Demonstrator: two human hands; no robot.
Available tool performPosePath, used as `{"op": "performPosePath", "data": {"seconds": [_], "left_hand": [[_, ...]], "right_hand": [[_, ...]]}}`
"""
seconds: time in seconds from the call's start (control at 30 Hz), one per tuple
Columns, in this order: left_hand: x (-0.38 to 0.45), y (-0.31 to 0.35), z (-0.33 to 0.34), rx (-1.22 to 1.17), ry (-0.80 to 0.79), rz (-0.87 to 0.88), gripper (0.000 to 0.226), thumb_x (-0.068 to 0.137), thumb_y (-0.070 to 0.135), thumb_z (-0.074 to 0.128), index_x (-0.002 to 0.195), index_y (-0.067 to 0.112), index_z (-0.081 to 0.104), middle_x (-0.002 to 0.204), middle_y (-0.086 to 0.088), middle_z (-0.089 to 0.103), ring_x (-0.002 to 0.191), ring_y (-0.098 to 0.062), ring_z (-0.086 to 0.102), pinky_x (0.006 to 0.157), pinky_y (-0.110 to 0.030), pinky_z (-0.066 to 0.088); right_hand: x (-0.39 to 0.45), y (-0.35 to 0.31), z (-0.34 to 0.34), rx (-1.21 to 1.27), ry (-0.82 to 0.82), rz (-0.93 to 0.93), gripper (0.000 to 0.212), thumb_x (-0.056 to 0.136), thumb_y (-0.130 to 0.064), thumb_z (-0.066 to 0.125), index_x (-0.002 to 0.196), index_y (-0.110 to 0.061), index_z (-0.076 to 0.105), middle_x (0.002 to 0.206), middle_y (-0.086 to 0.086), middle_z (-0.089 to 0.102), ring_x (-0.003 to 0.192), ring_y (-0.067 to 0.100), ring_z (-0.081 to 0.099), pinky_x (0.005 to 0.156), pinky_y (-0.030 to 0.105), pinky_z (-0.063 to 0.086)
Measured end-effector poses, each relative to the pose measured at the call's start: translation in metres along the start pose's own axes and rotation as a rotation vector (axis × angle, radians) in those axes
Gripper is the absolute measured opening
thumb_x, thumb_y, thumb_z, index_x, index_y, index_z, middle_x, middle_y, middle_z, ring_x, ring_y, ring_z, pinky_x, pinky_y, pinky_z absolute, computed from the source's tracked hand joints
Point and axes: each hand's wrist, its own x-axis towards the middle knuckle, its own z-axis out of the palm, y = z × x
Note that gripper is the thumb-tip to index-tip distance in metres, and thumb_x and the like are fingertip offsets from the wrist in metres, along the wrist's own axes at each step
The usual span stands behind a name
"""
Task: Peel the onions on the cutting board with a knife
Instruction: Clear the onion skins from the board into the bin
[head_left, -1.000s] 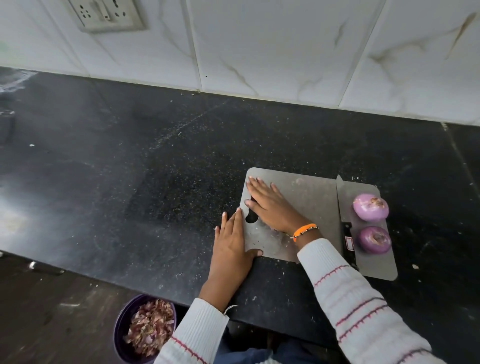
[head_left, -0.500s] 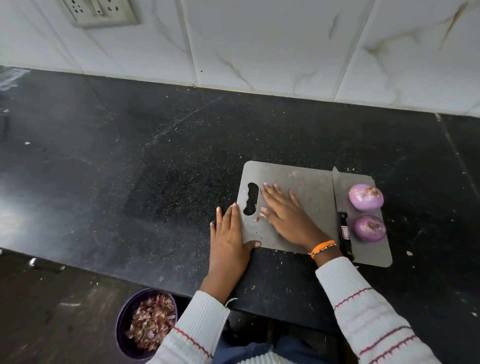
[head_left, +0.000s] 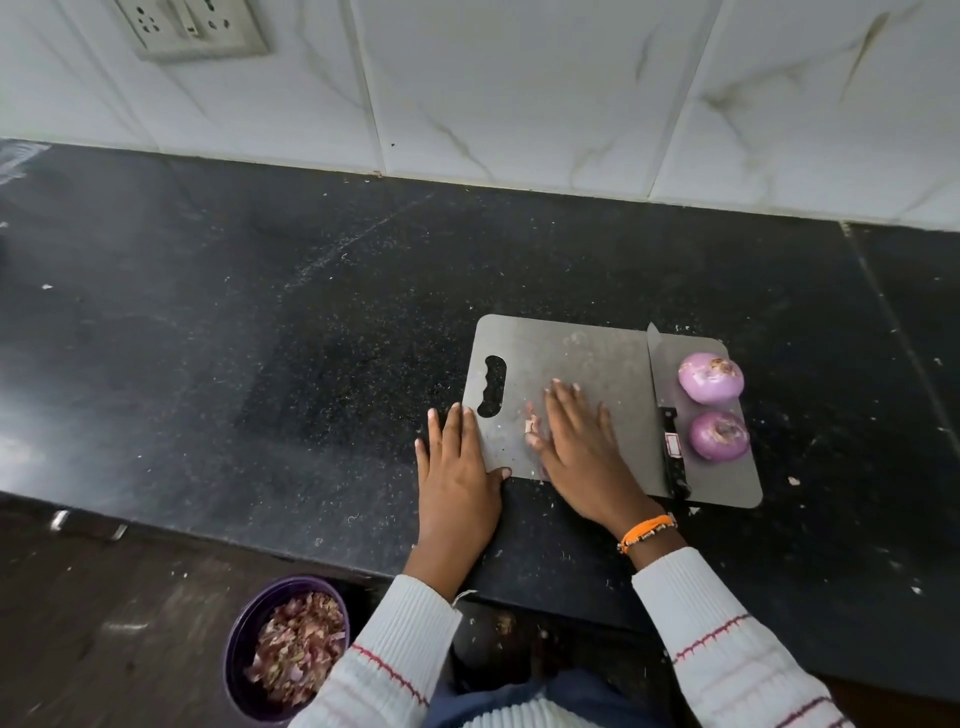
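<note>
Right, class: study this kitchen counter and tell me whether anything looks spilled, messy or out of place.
Small pale flecks are scattered over the black stone counter, and a few pink peel scraps lie loose on the grey cutting board by the right hand, outside the purple scrap bowl. Nothing looks damaged.

Soft, even daylight fills the frame, with a pale glare sheen on the dark table at the left edge. Shadows are faint. Wide-angle distortion bows the tiled wall lines, and the lower corners look slightly smeared.
</note>
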Motion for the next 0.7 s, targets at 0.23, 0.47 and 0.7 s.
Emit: {"op": "performPosePath", "data": {"seconds": [0.23, 0.47, 0.7], "left_hand": [[-0.011, 0.002, 0.005, 0.098, -0.060, 0.057, 0.060, 0.101, 0.032, 0.024, 0.149, 0.010, -0.004, 0.157, -0.006, -0.013, 0.142, -0.026, -0.022, 0.115, -0.042, -0.009], [-0.020, 0.009, 0.010, 0.070, -0.124, 0.159, 0.062, 0.096, 0.009, 0.024, 0.147, 0.007, -0.011, 0.157, -0.009, -0.013, 0.143, -0.023, -0.016, 0.114, -0.033, -0.012], [-0.026, 0.014, 0.008, -0.265, -0.107, 0.365, 0.072, 0.085, -0.012, 0.032, 0.144, 0.019, 0.002, 0.154, 0.000, 0.013, 0.145, -0.017, 0.011, 0.116, -0.021, 0.003]], "right_hand": [[-0.020, -0.008, -0.003, 0.027, -0.095, -0.090, 0.063, 0.100, -0.043, 0.023, 0.148, -0.015, -0.008, 0.157, 0.000, -0.013, 0.143, 0.010, -0.016, 0.115, 0.034, -0.013], [-0.068, -0.005, 0.003, 0.047, 0.043, 0.317, 0.078, 0.097, -0.049, 0.026, 0.144, -0.004, -0.016, 0.155, 0.013, -0.018, 0.143, 0.026, -0.018, 0.112, 0.033, -0.014], [-0.053, -0.019, 0.003, 0.296, -0.069, 0.019, 0.063, 0.100, -0.021, 0.035, 0.147, -0.011, -0.006, 0.157, 0.004, -0.008, 0.145, 0.016, -0.010, 0.116, 0.027, -0.008]]}}
